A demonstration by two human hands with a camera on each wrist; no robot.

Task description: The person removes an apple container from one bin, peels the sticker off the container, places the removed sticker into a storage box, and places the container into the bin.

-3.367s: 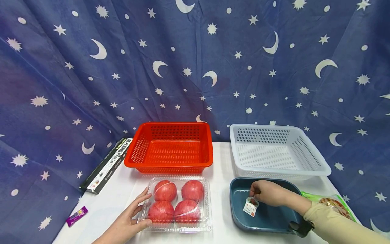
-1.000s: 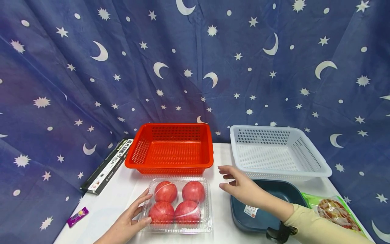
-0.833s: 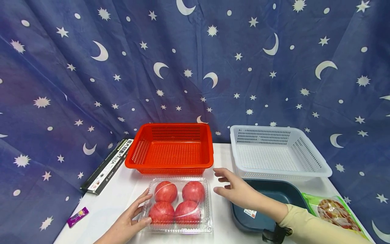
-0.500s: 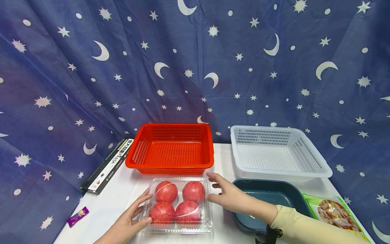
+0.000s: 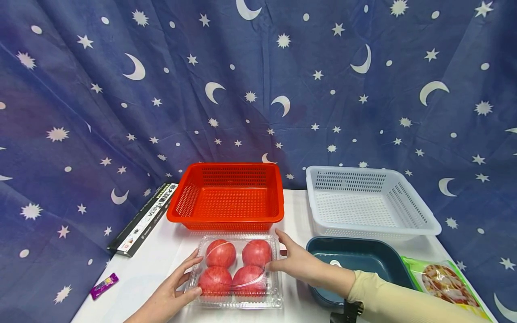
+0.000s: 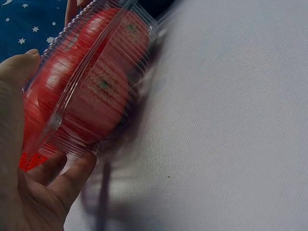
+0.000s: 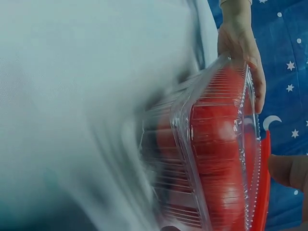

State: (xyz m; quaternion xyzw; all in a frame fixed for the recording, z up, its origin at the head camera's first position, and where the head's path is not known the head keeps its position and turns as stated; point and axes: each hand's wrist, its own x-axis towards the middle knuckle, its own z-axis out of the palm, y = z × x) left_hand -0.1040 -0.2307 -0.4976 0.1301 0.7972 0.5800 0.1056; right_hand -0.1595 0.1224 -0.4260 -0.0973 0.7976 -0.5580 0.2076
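Observation:
A clear plastic clamshell box (image 5: 276, 301) of red apples (image 5: 220, 253) lies on the white table in the head view. My left hand (image 5: 171, 291) grips its left side, thumb over the lid and fingers along the wall; the left wrist view shows the fingertips (image 6: 79, 171) against the lower edge of the box. At the right side is my right hand (image 5: 299, 264), index finger extended along the edge and thumb tip overlapping the lid. In the right wrist view that thumb (image 7: 281, 169) lies close to the lid, while most of the other fingers are out of sight.
Behind the box stands a red basket (image 5: 226, 225), with a white basket (image 5: 375, 229) to its right. A dark teal tub (image 5: 397, 269) sits partly under my right forearm, a small white item (image 5: 335, 263) inside. A green food packet (image 5: 444, 280), pasta box (image 5: 141, 224) and purple packet (image 5: 104, 285) flank these.
My right hand has left the small white-labelled item in the teal tub and moved left to the apple box's right side. The left hand stays at the box.

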